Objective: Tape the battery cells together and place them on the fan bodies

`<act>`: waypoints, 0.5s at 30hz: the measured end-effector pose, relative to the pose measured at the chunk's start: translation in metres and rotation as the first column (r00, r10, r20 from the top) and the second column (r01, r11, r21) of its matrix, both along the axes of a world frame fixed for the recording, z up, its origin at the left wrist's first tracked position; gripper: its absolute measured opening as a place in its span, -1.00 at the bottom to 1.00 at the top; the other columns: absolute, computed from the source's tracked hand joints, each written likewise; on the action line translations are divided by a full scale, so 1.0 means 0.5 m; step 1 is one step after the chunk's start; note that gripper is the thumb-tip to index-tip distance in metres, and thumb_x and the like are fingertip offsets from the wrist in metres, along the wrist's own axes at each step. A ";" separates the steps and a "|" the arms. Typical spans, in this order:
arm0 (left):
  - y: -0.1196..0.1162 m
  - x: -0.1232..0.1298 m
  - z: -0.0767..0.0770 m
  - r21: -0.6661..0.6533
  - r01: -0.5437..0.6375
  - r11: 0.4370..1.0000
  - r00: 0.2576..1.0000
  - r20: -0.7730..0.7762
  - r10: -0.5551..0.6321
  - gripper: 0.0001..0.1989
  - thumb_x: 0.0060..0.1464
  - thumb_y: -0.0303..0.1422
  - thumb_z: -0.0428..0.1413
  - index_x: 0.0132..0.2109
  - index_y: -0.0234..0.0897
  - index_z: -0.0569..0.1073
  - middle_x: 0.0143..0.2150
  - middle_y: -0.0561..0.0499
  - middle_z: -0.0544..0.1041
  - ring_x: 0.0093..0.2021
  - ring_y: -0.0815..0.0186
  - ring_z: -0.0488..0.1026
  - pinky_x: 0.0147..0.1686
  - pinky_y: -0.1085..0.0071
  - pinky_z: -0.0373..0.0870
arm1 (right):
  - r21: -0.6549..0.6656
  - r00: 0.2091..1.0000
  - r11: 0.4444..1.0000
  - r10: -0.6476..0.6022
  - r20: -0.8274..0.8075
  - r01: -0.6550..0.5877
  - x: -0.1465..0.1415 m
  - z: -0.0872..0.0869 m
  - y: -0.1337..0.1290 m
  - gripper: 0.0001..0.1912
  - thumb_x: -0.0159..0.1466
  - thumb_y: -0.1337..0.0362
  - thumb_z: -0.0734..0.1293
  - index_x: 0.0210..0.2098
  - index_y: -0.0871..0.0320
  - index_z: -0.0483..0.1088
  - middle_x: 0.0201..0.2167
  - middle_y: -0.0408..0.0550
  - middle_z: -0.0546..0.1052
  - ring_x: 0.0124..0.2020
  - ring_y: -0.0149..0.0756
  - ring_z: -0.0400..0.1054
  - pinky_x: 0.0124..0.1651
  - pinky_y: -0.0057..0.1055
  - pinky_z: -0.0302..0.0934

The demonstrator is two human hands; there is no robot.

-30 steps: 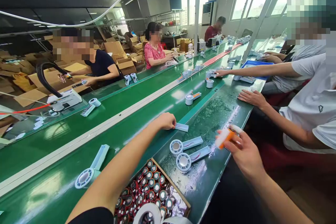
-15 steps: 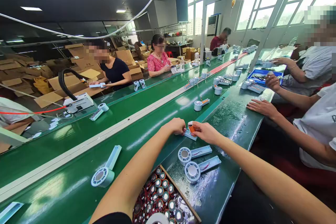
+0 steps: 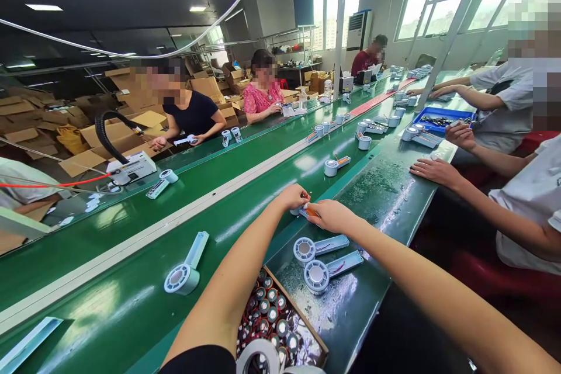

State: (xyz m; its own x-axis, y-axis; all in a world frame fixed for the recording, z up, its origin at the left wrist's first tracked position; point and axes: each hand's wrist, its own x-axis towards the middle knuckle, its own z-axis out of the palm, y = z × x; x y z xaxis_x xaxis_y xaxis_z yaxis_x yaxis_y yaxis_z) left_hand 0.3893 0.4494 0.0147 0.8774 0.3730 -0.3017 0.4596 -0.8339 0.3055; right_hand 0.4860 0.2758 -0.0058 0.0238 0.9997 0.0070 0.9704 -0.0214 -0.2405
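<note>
In the middle of the head view, my right hand (image 3: 332,214) is closed round an orange battery (image 3: 311,211), which lies along the handle of a light-blue handheld fan casing (image 3: 297,211). My left hand (image 3: 294,195) is pinched just above the round end of that casing; what its fingertips hold is too small to make out. Nearer to me, two more fan casings (image 3: 316,276) lie side by side on the bench, thin wires showing in their open handles. A box of small round motors (image 3: 280,327) with red wires stands under my left forearm.
A green conveyor belt (image 3: 236,210) runs beside the bench, carrying several fan casings, one standing alone at left (image 3: 182,277). A white tape roll (image 3: 258,356) sits on the motor box. Co-workers sit along both sides; a blue tray (image 3: 445,118) is at right.
The orange battery has gone from upright above the casing to lying down in its handle, my right hand moving with it. The belt casing at left appears slightly farther right.
</note>
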 end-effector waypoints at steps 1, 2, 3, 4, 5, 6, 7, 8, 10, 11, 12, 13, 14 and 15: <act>0.000 0.003 -0.001 -0.001 -0.011 1.000 1.000 0.003 0.011 -0.68 0.31 -0.17 0.16 0.04 -0.31 0.51 0.06 -0.10 0.54 0.01 0.20 0.52 0.02 0.14 0.52 | -0.020 1.000 1.000 -0.002 0.016 0.002 -0.006 0.002 0.009 -0.62 0.48 0.06 0.26 0.18 0.10 0.41 -0.05 0.11 0.60 0.02 -0.02 0.49 0.04 -0.25 0.30; -0.001 0.006 -0.002 0.000 -0.020 1.000 1.000 0.003 0.020 -0.69 0.31 -0.18 0.16 0.03 -0.31 0.51 0.06 -0.10 0.54 0.02 0.19 0.52 0.03 0.13 0.52 | -0.041 1.000 0.999 -0.003 0.030 0.004 -0.012 0.004 0.017 -0.63 0.46 0.06 0.29 0.14 0.13 0.44 -0.04 0.12 0.59 0.03 -0.02 0.49 0.06 -0.21 0.31; -0.001 0.008 -0.001 0.002 -0.028 1.000 1.000 -0.001 0.028 -0.70 0.30 -0.18 0.17 0.02 -0.32 0.51 0.05 -0.10 0.54 0.02 0.19 0.52 0.04 0.12 0.51 | -0.061 0.999 0.998 -0.006 0.040 0.008 -0.017 0.006 0.026 -0.64 0.44 0.08 0.32 0.11 0.15 0.45 -0.01 0.12 0.58 0.03 -0.04 0.48 0.08 -0.17 0.32; -0.002 0.010 0.000 0.005 -0.034 0.999 0.999 -0.008 0.034 -0.70 0.30 -0.18 0.17 0.01 -0.32 0.52 0.05 -0.09 0.55 0.03 0.19 0.52 0.05 0.12 0.51 | -0.081 0.999 0.997 -0.012 0.049 0.016 -0.022 0.009 0.033 -0.65 0.44 0.09 0.34 0.08 0.17 0.46 0.02 0.11 0.56 0.04 -0.05 0.46 0.11 -0.12 0.33; -0.004 0.013 0.002 0.012 -0.040 0.999 0.999 -0.017 0.041 -0.71 0.30 -0.19 0.17 0.01 -0.32 0.52 0.04 -0.09 0.55 0.03 0.19 0.52 0.06 0.12 0.51 | -0.098 0.998 0.995 -0.024 0.056 0.029 -0.027 0.013 0.039 -0.66 0.43 0.09 0.35 0.07 0.19 0.46 0.04 0.10 0.54 0.06 -0.07 0.45 0.13 -0.07 0.33; -0.006 0.014 0.006 0.021 -0.046 0.999 0.999 -0.028 0.047 -0.71 0.31 -0.19 0.16 0.00 -0.31 0.52 0.04 -0.09 0.55 0.02 0.20 0.52 0.05 0.12 0.51 | -0.111 0.997 0.993 -0.040 0.062 0.047 -0.032 0.018 0.043 -0.66 0.43 0.09 0.36 0.06 0.19 0.46 0.07 0.08 0.52 0.08 -0.07 0.43 0.15 -0.02 0.33; -0.010 0.016 0.010 0.033 -0.052 0.998 0.998 -0.039 0.054 -0.71 0.31 -0.18 0.16 0.00 -0.31 0.52 0.03 -0.09 0.55 0.01 0.20 0.52 0.05 0.13 0.51 | -0.122 0.996 0.990 -0.059 0.066 0.067 -0.036 0.024 0.046 -0.65 0.43 0.09 0.37 0.07 0.19 0.46 0.08 0.07 0.51 0.10 -0.07 0.42 0.16 0.02 0.33; -0.016 0.017 0.016 0.048 -0.058 0.997 0.997 -0.050 0.060 -0.71 0.31 -0.18 0.16 0.01 -0.32 0.52 0.02 -0.09 0.56 0.00 0.21 0.52 0.04 0.13 0.52 | -0.129 0.995 0.988 -0.079 0.066 0.087 -0.041 0.032 0.047 -0.65 0.42 0.09 0.38 0.07 0.19 0.46 0.09 0.07 0.50 0.11 -0.06 0.41 0.17 0.04 0.33; -0.029 0.016 0.031 0.083 -0.069 0.994 0.995 -0.063 0.074 -0.70 0.32 -0.18 0.15 0.02 -0.32 0.51 0.01 -0.09 0.55 -0.01 0.21 0.53 0.02 0.13 0.53 | -0.138 0.992 0.984 -0.111 0.052 0.117 -0.047 0.052 0.049 -0.66 0.42 0.10 0.40 0.06 0.19 0.46 0.08 0.06 0.50 0.09 -0.07 0.42 0.15 0.02 0.35; -0.037 0.013 0.039 0.102 -0.076 0.992 0.994 -0.068 0.083 -0.70 0.32 -0.19 0.15 0.03 -0.32 0.50 0.01 -0.09 0.55 -0.02 0.22 0.53 0.01 0.14 0.53 | -0.136 0.992 0.983 -0.123 0.036 0.127 -0.049 0.064 0.048 -0.67 0.41 0.10 0.40 0.04 0.20 0.47 0.05 0.05 0.52 0.05 -0.10 0.45 0.12 0.00 0.38; -0.043 0.010 0.047 0.122 -0.087 0.989 0.993 -0.072 0.096 -0.70 0.32 -0.19 0.15 0.04 -0.32 0.50 0.01 -0.09 0.55 -0.02 0.22 0.53 0.00 0.15 0.54 | -0.127 0.991 0.983 -0.133 0.015 0.134 -0.049 0.077 0.046 -0.68 0.41 0.10 0.41 0.02 0.21 0.47 0.01 0.04 0.53 0.00 -0.13 0.47 0.09 -0.03 0.40; -0.049 0.006 0.054 0.143 -0.103 0.984 0.991 -0.073 0.114 -0.70 0.32 -0.20 0.15 0.04 -0.32 0.49 0.01 -0.09 0.54 -0.03 0.23 0.53 -0.01 0.15 0.54 | -0.102 0.990 0.985 -0.143 -0.011 0.142 -0.048 0.091 0.041 -0.69 0.40 0.11 0.42 0.00 0.21 0.48 -0.03 0.03 0.55 -0.04 -0.14 0.49 0.06 -0.06 0.42; -0.054 0.001 0.061 0.165 -0.126 0.978 0.988 -0.070 0.139 -0.70 0.32 -0.20 0.15 0.05 -0.32 0.49 0.01 -0.09 0.54 -0.04 0.23 0.53 -0.02 0.16 0.55 | -0.059 0.987 0.986 -0.157 -0.039 0.155 -0.044 0.104 0.031 -0.70 0.41 0.12 0.41 0.00 0.21 0.49 -0.05 0.02 0.57 -0.05 -0.15 0.50 0.04 -0.09 0.43; -0.057 -0.004 0.067 0.187 -0.157 0.970 0.983 -0.063 0.171 -0.69 0.32 -0.19 0.15 0.06 -0.32 0.49 0.01 -0.09 0.54 -0.04 0.23 0.53 -0.03 0.17 0.55 | 0.001 0.982 0.984 -0.175 -0.069 0.176 -0.040 0.116 0.015 -0.73 0.44 0.15 0.37 0.02 0.19 0.49 -0.05 0.03 0.58 -0.03 -0.14 0.50 0.05 -0.11 0.42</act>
State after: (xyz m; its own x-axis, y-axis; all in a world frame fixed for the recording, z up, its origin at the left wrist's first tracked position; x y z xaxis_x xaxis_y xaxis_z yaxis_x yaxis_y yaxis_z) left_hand 0.3872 0.4209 0.0482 0.7763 0.5642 -0.2811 0.6108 -0.7834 0.1146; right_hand 0.4661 0.2833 0.0521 0.1993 0.9799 0.0068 0.9330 -0.1876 -0.3071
